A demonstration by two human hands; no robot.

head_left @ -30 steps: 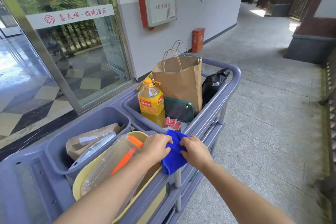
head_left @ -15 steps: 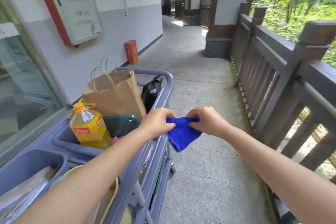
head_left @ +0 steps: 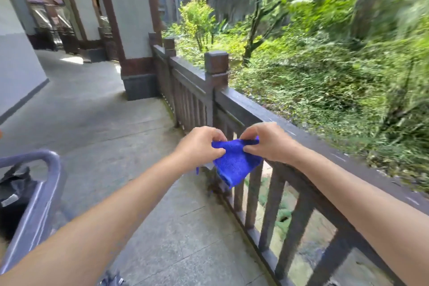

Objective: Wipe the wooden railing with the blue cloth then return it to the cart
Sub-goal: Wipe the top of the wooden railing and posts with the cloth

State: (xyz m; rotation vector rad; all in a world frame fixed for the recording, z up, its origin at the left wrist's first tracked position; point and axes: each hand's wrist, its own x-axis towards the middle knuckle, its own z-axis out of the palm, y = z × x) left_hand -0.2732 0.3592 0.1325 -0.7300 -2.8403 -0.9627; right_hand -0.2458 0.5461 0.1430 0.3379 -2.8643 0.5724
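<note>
A blue cloth [head_left: 235, 161] hangs between both hands in front of the dark wooden railing [head_left: 241, 104]. My left hand [head_left: 199, 146] pinches its upper left edge and my right hand [head_left: 267, 141] pinches its upper right edge. The cloth droops down in front of the balusters, just short of the top rail; whether it touches the wood is unclear. The rail runs from the lower right toward a square post [head_left: 216, 62] and on to a pillar. The grey cart [head_left: 44, 195] shows only its corner at the lower left, well away from the cloth.
A black bag [head_left: 14, 190] lies in the cart's corner. Grey stone paving [head_left: 111, 127] stretches along the corridor to the left of the railing. A white pillar with a dark base [head_left: 137, 72] stands at the railing's far end. Green shrubs fill the ground beyond the rail.
The view has swung right from the cart to the railing. Both hands carried the blue cloth off the cart and over to the railing; the cart has slid to the left edge.
</note>
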